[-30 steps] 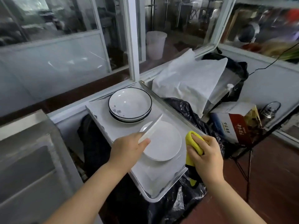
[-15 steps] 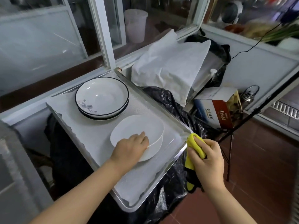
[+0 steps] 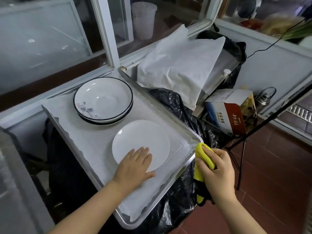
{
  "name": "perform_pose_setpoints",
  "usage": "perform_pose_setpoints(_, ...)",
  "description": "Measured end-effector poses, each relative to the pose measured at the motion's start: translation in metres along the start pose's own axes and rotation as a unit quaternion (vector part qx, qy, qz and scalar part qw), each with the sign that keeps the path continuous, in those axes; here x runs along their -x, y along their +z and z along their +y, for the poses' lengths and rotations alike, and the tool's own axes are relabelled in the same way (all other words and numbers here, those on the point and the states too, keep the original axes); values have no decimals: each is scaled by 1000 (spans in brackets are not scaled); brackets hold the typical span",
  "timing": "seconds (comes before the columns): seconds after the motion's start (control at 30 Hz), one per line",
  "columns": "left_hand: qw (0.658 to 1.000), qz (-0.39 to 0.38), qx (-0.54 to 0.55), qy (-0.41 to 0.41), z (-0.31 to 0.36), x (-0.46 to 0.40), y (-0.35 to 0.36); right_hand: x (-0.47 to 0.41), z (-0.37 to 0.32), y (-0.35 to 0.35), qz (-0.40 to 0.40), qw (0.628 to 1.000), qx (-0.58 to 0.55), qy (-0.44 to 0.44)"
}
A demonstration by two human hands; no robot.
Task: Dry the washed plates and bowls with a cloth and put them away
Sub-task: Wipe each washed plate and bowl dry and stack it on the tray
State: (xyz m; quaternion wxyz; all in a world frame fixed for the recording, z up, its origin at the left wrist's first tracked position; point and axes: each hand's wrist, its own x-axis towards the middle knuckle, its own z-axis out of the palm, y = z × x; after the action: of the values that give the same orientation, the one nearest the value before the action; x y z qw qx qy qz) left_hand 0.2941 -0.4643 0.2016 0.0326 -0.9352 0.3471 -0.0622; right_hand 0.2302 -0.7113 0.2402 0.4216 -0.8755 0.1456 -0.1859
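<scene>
Where a white liner covers its floor, the metal tray [image 3: 183, 168] carries all the crockery, its long axis running from the near right corner to the far left corner. Stacked dark-rimmed bowls [image 3: 103, 100] sit upright toward the far corner. A round white plate [image 3: 143, 141] lies flat, face down, toward the near right edge. The left hand [image 3: 135, 166] rests on the plate's near rim, fingers straight and flat. The right hand [image 3: 217, 173] clenches a bunched yellow cloth [image 3: 205, 156] just beside the tray's right corner.

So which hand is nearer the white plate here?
Left. The left hand rests flat on the white plate; the right hand grips the yellow cloth beyond the tray's edge.
</scene>
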Motion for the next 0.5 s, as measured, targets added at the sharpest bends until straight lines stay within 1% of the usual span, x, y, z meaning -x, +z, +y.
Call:
perform_pose_setpoints(0.3,997,-50,42,-36,-3,-6,-4,-3,4,15,-29,999,11,-10)
perform_pose_setpoints(0.5,996,-32,57,-58,-2,-3,-8,-14,-12,36,-65,997,8,-33)
